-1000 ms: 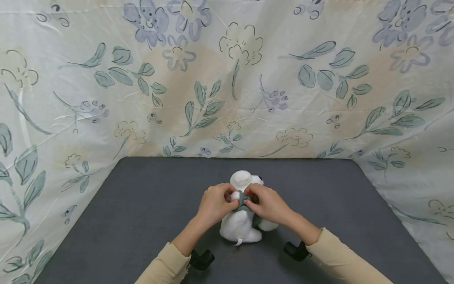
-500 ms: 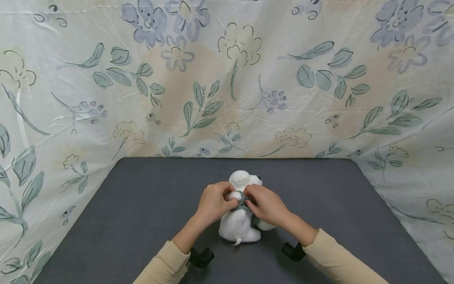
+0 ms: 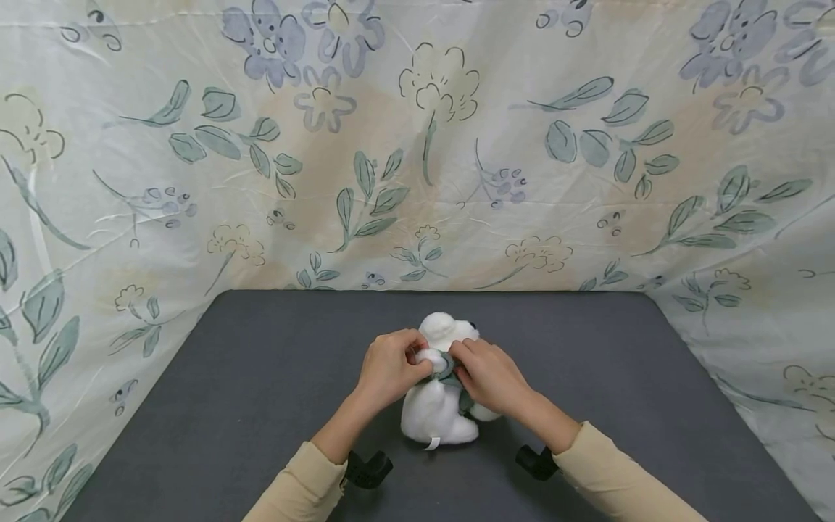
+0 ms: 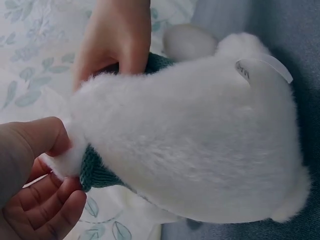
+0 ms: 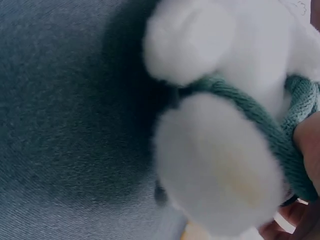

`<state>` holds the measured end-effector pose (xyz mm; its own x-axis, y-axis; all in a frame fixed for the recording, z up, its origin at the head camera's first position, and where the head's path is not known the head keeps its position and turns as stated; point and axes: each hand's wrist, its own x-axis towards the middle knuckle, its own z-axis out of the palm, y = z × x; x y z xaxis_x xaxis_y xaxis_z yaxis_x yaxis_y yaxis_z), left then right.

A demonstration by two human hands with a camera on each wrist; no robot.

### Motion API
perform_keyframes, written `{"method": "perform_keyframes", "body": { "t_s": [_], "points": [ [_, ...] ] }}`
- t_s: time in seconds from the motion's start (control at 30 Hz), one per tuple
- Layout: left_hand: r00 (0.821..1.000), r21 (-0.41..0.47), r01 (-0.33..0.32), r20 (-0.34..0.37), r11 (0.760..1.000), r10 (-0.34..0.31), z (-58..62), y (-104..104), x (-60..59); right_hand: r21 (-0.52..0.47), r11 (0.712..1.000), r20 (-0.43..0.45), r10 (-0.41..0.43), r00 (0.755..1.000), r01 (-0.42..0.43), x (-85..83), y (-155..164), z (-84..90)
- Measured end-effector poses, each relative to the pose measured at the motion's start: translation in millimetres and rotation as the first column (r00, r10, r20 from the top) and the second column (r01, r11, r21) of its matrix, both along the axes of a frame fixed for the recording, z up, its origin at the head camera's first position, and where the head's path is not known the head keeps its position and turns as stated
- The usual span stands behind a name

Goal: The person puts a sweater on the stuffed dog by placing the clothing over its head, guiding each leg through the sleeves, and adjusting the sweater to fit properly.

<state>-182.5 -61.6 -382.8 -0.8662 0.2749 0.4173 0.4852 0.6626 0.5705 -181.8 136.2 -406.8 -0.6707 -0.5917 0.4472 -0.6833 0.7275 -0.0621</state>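
Note:
A white plush bear [image 3: 435, 415] sits on the dark table, its back towards the head camera and its face turned to the right. It has a green knitted garment [image 5: 270, 135] around its upper body. My left hand [image 3: 390, 367] pinches the bear's white arm [image 3: 432, 358] between thumb and fingers, beside the knit's edge, as the left wrist view also shows. On the other side my right hand [image 3: 491, 373] grips the green knit by the bear's chest. In the right wrist view the knit's rolled edge passes between the white limbs; most of the right fingers are hidden.
The dark grey table [image 3: 274, 377] spreads around the bear. A floral-patterned cloth [image 3: 417, 145] hangs behind and along the sides. Black wrist mounts [image 3: 369, 470] sit under both forearms. A white label [image 4: 267, 65] sticks out at the bear's lower back.
My left hand has shifted slightly left and up. More of the bear's white arm shows beside the green knit. The bear and my right hand have drifted a little left in view.

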Motion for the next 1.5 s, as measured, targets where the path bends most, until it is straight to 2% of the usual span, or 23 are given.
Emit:
{"method": "perform_keyframes", "body": {
  "t_s": [0.27, 0.43, 0.57, 0.8, 0.93, 1.1, 1.27, 1.5],
  "points": [
    [0.997, -0.031, -0.040, 0.061, 0.999, 0.042, 2.6, -2, 2.3, -0.094, 0.995, -0.004, 0.018, 1.000, -0.018, -3.5, -1, -5.8],
    [0.998, -0.086, -0.015, 0.062, 0.996, 0.020, 1.6, -1, 4.6, -0.163, 0.985, 0.010, 0.057, 0.998, -0.054, -5.7, -5, -6.6],
    [1.000, -0.117, -0.009, 0.023, 0.993, 0.011, -1.1, 1, 5.9, -0.197, 0.978, 0.045, 0.083, 0.996, -0.073, -7.2, -8, -6.9],
    [0.998, -0.070, -0.029, -0.060, 0.997, 0.025, -1.5, 4, 7.0, -0.216, 0.975, 0.120, 0.081, 0.989, -0.054, -8.9, -10, -7.8],
    [0.996, -0.058, -0.036, -0.079, 0.998, 0.031, -1.3, 5, 7.1, -0.205, 0.978, 0.125, 0.067, 0.990, -0.040, -9.0, -11, -7.7],
    [0.993, -0.048, -0.037, -0.113, 0.998, 0.031, 0.6, 4, 7.8, -0.166, 0.986, 0.054, 0.034, 0.998, -0.024, -9.1, -12, -9.7],
    [0.989, -0.043, -0.040, -0.144, 0.998, 0.034, 2.9, 2, 9.1, -0.089, 0.996, 0.000, -0.028, 1.000, 0.028, -10.0, -13, -12.0],
    [0.987, -0.043, -0.050, -0.155, 0.998, 0.042, 3.3, -1, 9.4, 0.006, 0.996, 0.009, -0.093, 0.996, 0.093, -9.1, -13, -9.2]
  ]
}}
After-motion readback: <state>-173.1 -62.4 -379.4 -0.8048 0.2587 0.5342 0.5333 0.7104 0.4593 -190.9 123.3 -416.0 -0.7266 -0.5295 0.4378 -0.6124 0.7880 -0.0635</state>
